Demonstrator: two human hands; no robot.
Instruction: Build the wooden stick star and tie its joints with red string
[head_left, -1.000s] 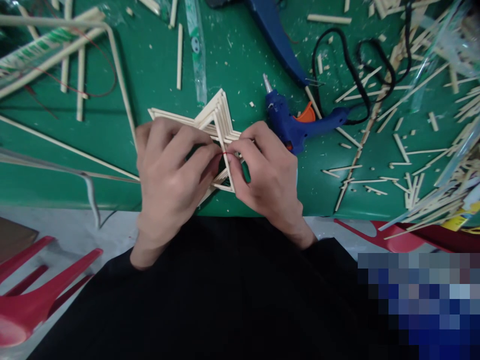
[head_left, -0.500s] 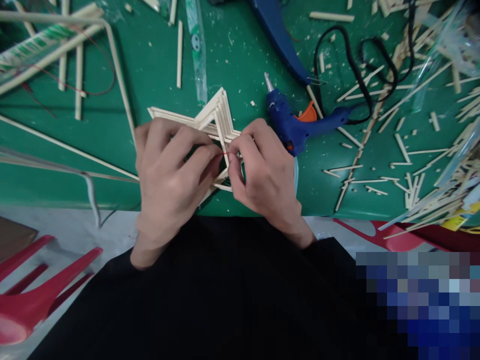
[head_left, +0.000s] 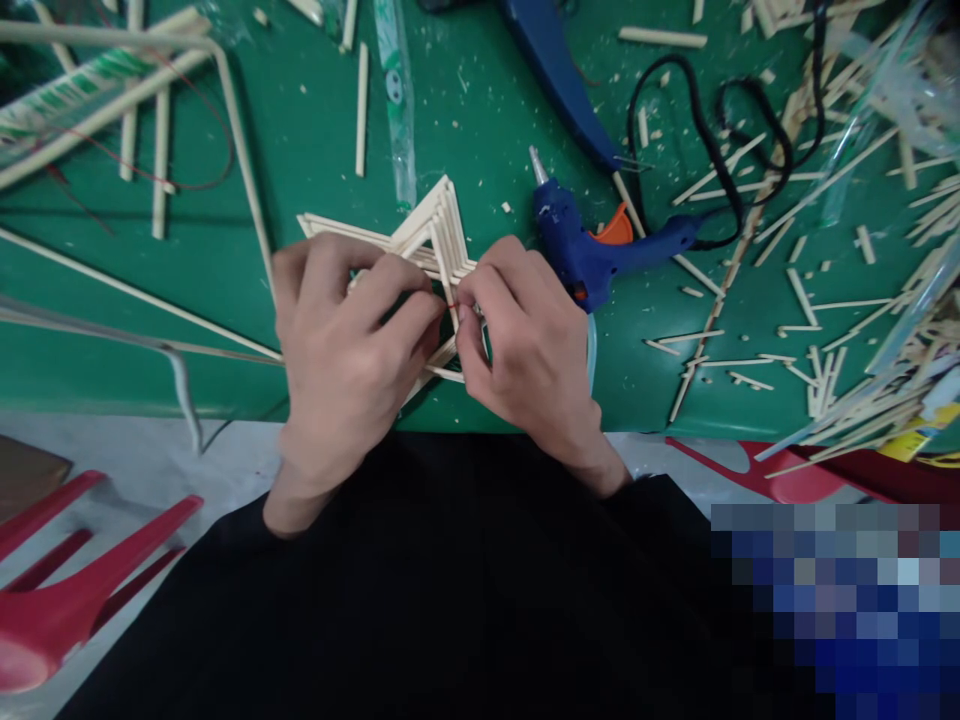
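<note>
A star-shaped frame of layered pale wooden sticks (head_left: 439, 228) lies on the green table, partly covered by both hands. My left hand (head_left: 351, 345) is over its left side, thumb and forefinger pinched on a short red thread (head_left: 452, 306). From the right, my right hand (head_left: 529, 345) pinches the same thread between thumb and forefinger. Only a small length of thread shows between the fingertips, above one stick of the frame. A blue glue gun (head_left: 574, 235) with an orange trigger lies just right of my right hand.
Loose sticks (head_left: 802, 298) and clear plastic wrap are scattered at the right, with a black cord (head_left: 694, 115) nearby. A larger stick frame (head_left: 244, 165) stands at the left. Above lies a blue-handled tool (head_left: 559, 85). Red chairs (head_left: 45, 610) flank the table's near edge.
My left hand has shifted very slightly to the right, its fingers still pinched. The right hand and the star frame look almost unmoved.
</note>
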